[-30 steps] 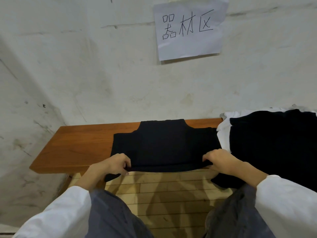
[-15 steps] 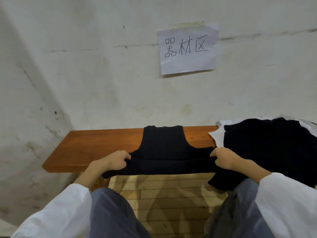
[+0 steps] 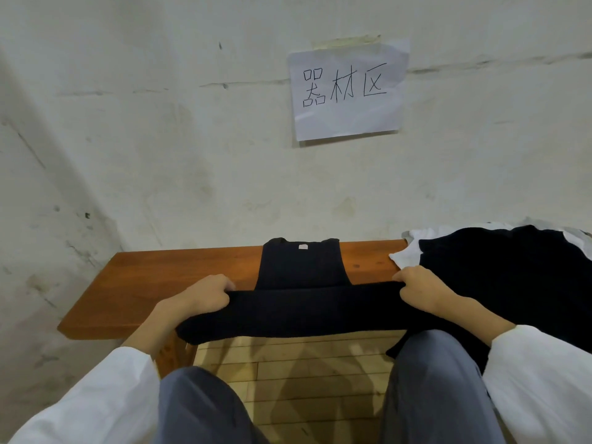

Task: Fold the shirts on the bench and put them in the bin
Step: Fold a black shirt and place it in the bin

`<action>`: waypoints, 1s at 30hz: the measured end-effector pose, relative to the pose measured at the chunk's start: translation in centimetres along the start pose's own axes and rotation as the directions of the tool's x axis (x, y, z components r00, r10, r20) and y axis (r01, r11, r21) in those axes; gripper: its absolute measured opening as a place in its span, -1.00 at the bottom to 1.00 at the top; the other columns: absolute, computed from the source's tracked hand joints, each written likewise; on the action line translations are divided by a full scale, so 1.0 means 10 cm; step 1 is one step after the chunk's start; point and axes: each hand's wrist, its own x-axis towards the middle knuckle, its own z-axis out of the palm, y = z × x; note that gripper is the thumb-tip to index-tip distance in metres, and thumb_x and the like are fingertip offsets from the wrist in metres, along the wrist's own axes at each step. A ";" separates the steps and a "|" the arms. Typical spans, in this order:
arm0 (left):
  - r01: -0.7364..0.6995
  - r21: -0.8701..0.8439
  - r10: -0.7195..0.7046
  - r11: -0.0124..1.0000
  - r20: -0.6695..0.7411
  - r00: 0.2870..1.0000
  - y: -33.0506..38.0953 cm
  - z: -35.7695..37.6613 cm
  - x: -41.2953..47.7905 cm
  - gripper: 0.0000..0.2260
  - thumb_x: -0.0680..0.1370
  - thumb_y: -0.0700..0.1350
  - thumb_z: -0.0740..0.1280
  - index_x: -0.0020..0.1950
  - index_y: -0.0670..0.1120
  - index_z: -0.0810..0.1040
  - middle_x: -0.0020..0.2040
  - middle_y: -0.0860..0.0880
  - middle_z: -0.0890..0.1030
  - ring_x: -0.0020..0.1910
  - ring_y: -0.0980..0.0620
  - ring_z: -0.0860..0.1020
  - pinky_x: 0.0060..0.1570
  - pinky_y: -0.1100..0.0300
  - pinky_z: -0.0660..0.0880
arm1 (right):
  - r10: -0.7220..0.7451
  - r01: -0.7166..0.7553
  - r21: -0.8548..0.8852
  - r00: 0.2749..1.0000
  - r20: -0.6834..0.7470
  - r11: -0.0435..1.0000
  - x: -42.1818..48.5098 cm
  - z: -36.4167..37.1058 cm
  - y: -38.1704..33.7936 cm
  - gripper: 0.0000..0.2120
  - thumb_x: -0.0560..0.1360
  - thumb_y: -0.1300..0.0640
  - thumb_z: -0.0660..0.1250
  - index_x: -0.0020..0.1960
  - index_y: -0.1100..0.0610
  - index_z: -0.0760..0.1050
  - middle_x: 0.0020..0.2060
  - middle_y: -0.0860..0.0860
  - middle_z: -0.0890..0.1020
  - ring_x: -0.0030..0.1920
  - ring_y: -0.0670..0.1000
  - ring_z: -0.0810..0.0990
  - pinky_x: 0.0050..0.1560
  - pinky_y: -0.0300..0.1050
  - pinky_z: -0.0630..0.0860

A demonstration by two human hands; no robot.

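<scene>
a black shirt (image 3: 301, 302) lies mid-table (image 3: 179, 274), collar toward the wall, its near fold stretched over the front edge above the plank floor (image 3: 288, 363). bare wood runs open to the left; a pile of black and white shirts (image 3: 499, 270) crowds the right end. the left grip (image 3: 205, 296) and right grip (image 3: 423, 290) each curl tight around one end of the fold. a collar tag (image 3: 302, 247) is too small to read; the paper sign (image 3: 347, 91) on the wall says "器材区".
</scene>
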 end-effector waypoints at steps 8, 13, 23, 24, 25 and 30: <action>0.034 0.112 -0.005 0.993 -0.249 0.969 -0.05 -0.72 1.10 -0.75 0.43 -0.35 0.16 -0.27 -0.01 0.45 -0.09 -0.09 0.58 -0.14 -0.03 0.50 -0.24 0.17 0.34 | 0.041 -0.041 0.010 0.996 -0.079 0.999 1.19 -0.55 -0.06 -0.79 0.34 0.37 0.15 -0.41 0.14 0.35 -0.34 0.11 0.53 -0.21 0.18 0.53 -0.35 -0.14 0.35; 0.212 0.272 -0.051 0.939 -0.498 0.865 -0.03 -0.34 1.77 -0.57 0.49 -0.27 0.19 0.35 -0.05 0.36 0.37 -0.09 0.36 0.30 -0.11 0.37 0.24 0.01 0.28 | 0.122 -0.136 -0.096 0.982 -0.142 0.986 1.78 -0.13 -0.13 -0.53 0.45 0.31 0.19 0.36 0.14 0.33 0.34 0.12 0.33 0.29 0.16 0.36 0.23 -0.01 0.39; 0.124 0.162 -0.057 0.979 -0.368 0.928 -0.14 0.90 1.72 -0.23 0.41 0.25 -0.43 0.56 0.05 0.03 0.57 0.01 0.00 0.55 0.01 -0.07 0.48 0.00 -0.16 | -0.050 0.037 -0.143 0.995 -0.085 0.989 1.39 1.26 -0.30 0.02 0.22 -0.37 -0.73 0.55 -0.04 -0.13 0.54 -0.03 -0.12 0.53 0.01 -0.21 0.45 -0.04 -0.29; 0.117 0.162 -0.047 0.980 -0.382 0.923 -0.13 0.93 1.65 -0.24 0.43 0.25 -0.40 0.55 0.03 0.07 0.57 -0.01 0.04 0.55 -0.01 -0.03 0.48 -0.02 -0.13 | -0.048 0.036 -0.143 0.995 -0.084 0.989 1.31 1.27 -0.29 0.02 0.21 -0.37 -0.74 0.55 -0.05 -0.15 0.54 -0.03 -0.13 0.53 0.01 -0.22 0.45 -0.04 -0.29; 0.111 0.164 -0.038 0.980 -0.396 0.917 -0.12 0.97 1.57 -0.26 0.46 0.24 -0.36 0.54 0.01 0.13 0.56 -0.03 0.10 0.54 -0.04 0.02 0.48 -0.04 -0.08 | -0.048 0.035 -0.140 0.995 -0.090 0.990 1.22 1.28 -0.29 0.01 0.22 -0.37 -0.74 0.55 -0.05 -0.15 0.54 -0.03 -0.14 0.52 0.00 -0.23 0.45 -0.04 -0.29; 0.123 0.239 -0.007 0.963 -0.435 0.900 -0.08 1.09 1.30 -0.46 0.56 0.16 -0.05 0.36 -0.06 0.48 0.35 -0.12 0.48 0.34 -0.16 0.43 0.25 -0.17 0.37 | -0.063 0.053 -0.115 0.994 -0.087 0.992 0.83 1.31 -0.31 -0.07 0.31 -0.38 -0.64 0.55 -0.05 -0.09 0.53 -0.05 -0.12 0.49 -0.04 -0.26 0.46 -0.06 -0.28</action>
